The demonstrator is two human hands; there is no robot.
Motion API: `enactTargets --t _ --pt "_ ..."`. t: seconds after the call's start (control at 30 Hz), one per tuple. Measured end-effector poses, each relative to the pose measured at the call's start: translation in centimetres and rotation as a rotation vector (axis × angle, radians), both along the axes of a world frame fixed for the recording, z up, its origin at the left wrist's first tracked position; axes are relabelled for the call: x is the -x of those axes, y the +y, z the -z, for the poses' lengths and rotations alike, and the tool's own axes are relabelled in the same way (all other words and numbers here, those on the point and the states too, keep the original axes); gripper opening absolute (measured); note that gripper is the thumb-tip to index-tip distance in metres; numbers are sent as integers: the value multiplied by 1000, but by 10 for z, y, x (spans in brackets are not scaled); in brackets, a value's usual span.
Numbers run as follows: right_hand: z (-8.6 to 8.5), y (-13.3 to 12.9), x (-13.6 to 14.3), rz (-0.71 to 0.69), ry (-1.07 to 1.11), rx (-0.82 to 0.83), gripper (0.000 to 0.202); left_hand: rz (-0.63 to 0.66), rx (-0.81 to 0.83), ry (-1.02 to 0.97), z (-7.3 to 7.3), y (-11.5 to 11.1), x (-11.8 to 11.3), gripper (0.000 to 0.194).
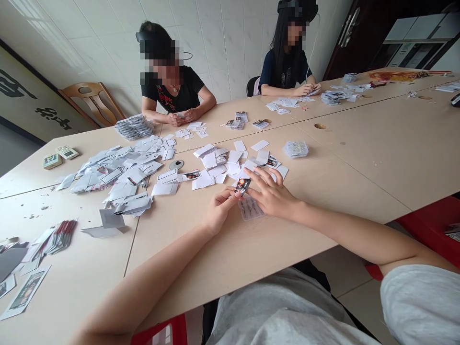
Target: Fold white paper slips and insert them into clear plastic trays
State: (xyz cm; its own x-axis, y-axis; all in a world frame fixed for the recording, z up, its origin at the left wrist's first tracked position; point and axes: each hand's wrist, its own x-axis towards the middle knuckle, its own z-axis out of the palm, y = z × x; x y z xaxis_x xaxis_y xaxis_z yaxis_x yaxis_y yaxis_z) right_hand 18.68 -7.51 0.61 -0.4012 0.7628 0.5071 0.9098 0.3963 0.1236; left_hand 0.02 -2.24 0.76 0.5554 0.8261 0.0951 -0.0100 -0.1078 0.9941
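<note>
My left hand [220,207] pinches the edge of a small dark printed card [243,186] between thumb and fingers. My right hand [271,191] is on the card's other side, its fingers spread, with fingertips close to the card and over white cards. Beneath both hands a clear plastic case [250,209] lies on the table, partly covered by my right hand. Just beyond the hands is a loose pile of white cards [216,165]. Another clear case [296,149] stands farther to the right.
A big heap of white cards [122,160] spreads on the left, with a round lid [176,165] beside it. Two people [174,81] [287,62] sit across the table [359,167], handling cards. Red stools [431,230] stand below its edge.
</note>
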Motion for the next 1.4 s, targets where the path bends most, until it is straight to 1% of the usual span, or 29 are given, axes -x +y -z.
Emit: enactTargets --t 0.1,0.2,0.43,0.5,0.57,0.67,0.73,0.8,0.9,0.97,1.07,1.23,1.4 --pt "2 2 -1 5 8 19 35 -19 46 -8 3 2 0 24" --pt "2 4 -4 11 21 35 34 -37 58 -8 5 3 0 25" --pt "4 10 -9 6 64 38 32 -74 -29 43 4 3 1 25" --pt "6 13 -13 24 120 40 33 -72 -71 41 3 3 2 26" --pt "6 15 -18 17 225 56 30 -64 -122 48 2 4 3 28" --pt "3 15 -23 -113 395 132 33 -73 -203 112 2 3 2 30" --pt "1 14 -23 -177 461 148 32 -88 -275 178 2 1 2 30" --pt "0 14 -21 -164 497 119 31 -82 -355 238 2 -2 2 28" --pt "2 15 -19 -121 531 91 19 -61 -462 302 2 -5 2 25" --pt "4 17 -20 -132 538 99 17 -50 -503 326 1 -5 2 25" --pt "5 18 -23 -152 527 142 17 -41 -516 347 0 -6 2 24" --pt "5 19 -25 -120 490 195 16 -23 -487 370 -2 -6 2 25" --pt "10 23 -27 -156 545 222 15 -8 -474 357 -1 -5 2 26"
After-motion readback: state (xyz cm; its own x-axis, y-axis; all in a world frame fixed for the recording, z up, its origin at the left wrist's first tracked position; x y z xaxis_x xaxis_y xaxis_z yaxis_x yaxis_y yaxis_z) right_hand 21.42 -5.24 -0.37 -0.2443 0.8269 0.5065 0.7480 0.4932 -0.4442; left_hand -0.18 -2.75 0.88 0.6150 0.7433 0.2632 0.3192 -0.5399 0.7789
